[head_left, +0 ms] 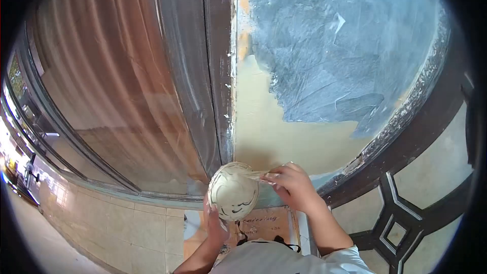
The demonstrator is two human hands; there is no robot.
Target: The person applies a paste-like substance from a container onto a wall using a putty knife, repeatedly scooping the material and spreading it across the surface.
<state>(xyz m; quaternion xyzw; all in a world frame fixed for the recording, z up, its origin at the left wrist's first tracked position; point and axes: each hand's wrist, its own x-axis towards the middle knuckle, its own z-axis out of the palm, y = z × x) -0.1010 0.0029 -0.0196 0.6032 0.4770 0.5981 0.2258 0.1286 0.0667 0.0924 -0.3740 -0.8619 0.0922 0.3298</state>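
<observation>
My left hand grips the side of a round bowl smeared with cream-coloured paste, its thumb at the near rim. Dark streaks mark the paste inside. Fingers closed, my right hand holds a thin, paste-coated putty knife at the bowl's right rim. Only a narrow strip of the knife shows, and its handle is hidden in my fingers. Just beyond both hands stands a wall panel, blue-grey in its upper part. A smooth cream coat covers its lower and left part, with a ragged upper edge.
A dark wooden frame borders the panel on the left, beside glass with a brown curtain behind it. Printed cardboard lies on the tiled floor below me. Dark lattice panelling stands at the right.
</observation>
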